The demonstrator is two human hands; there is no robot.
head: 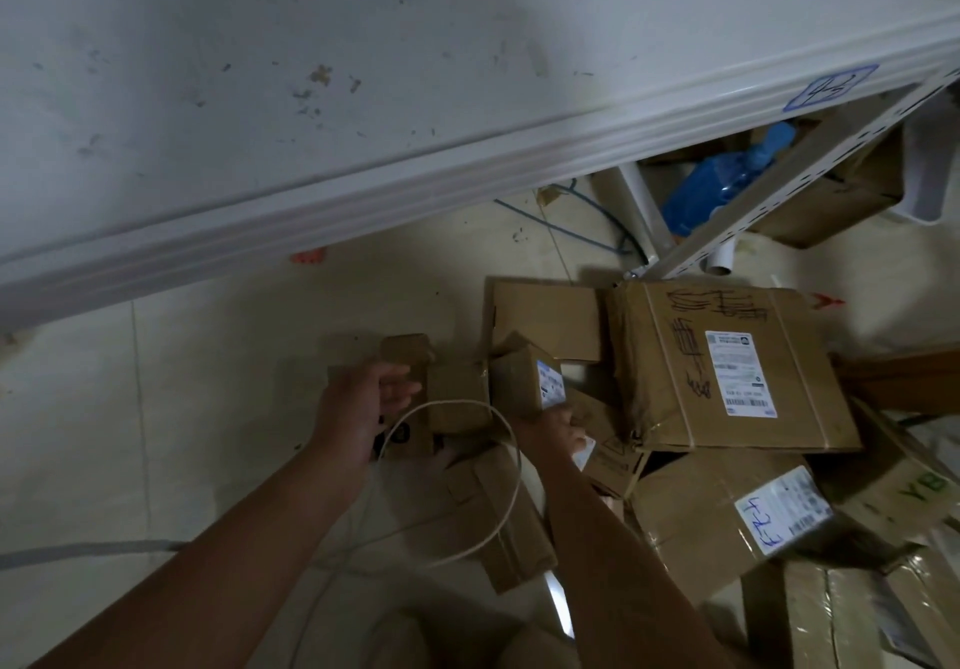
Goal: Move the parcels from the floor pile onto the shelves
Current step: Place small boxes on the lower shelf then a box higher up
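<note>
A pile of brown cardboard parcels lies on the tiled floor at the right. My right hand (558, 427) grips a small labelled box (530, 382) from below. My left hand (363, 403) is spread, fingers apart, just beside a small plain carton (408, 356) and above a dark-printed box (408, 437); it holds nothing. A large taped box (727, 362) with a white label and black scribbles sits to the right. Another labelled box (727, 512) lies in front of it. The white metal shelf (363, 71) fills the upper view, bare and stained.
A thin white cord (498, 466) loops over my arms and a flat carton (504, 518). Under the shelf sit a blue plastic bag (722, 180), a white tube (644, 211) and more cartons. The shelf's perforated upright (769, 185) slants down to the floor. Bare tiles lie at the left.
</note>
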